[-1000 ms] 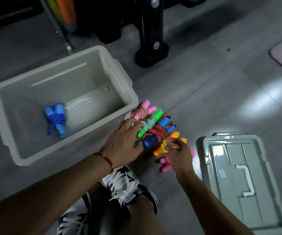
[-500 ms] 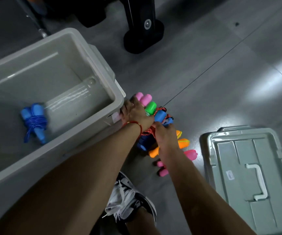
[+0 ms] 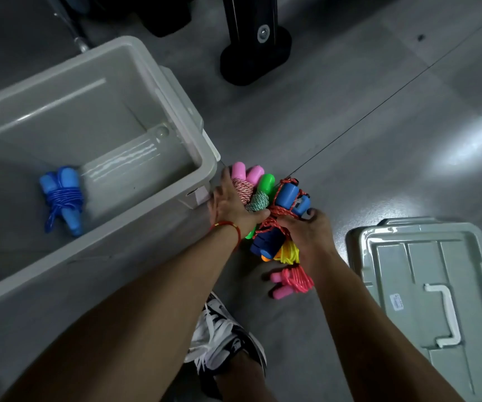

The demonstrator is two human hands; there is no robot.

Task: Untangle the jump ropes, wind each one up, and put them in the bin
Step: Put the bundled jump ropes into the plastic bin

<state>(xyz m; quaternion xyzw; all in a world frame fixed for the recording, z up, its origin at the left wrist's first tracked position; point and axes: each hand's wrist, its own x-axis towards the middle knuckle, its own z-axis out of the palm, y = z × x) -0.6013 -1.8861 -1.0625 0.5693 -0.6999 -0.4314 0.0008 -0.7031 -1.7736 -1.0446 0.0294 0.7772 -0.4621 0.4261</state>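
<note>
Several wound jump ropes lie bunched on the floor beside the grey bin (image 3: 176,111). My left hand (image 3: 229,206) grips the bunch from the left, thumb over the green-handled rope (image 3: 264,187), fingers beside the pink-handled rope (image 3: 245,177). My right hand (image 3: 306,230) curls round the blue-handled rope with red cord (image 3: 289,198) from the right. A yellow-corded rope (image 3: 287,252) shows under my right wrist. A pink rope bundle (image 3: 290,281) lies apart, nearer me, untouched. Inside the bin rests a wound blue rope (image 3: 62,195).
The bin's lid (image 3: 425,285) lies flat on the floor to the right. A black equipment base (image 3: 255,53) stands beyond the ropes. My shoe (image 3: 222,340) is below the hands. A thin metal leg (image 3: 77,36) stands behind the bin.
Both hands have closed in on the bunch from either side and pressed the bundles together. My view has moved closer and lower over the bin.
</note>
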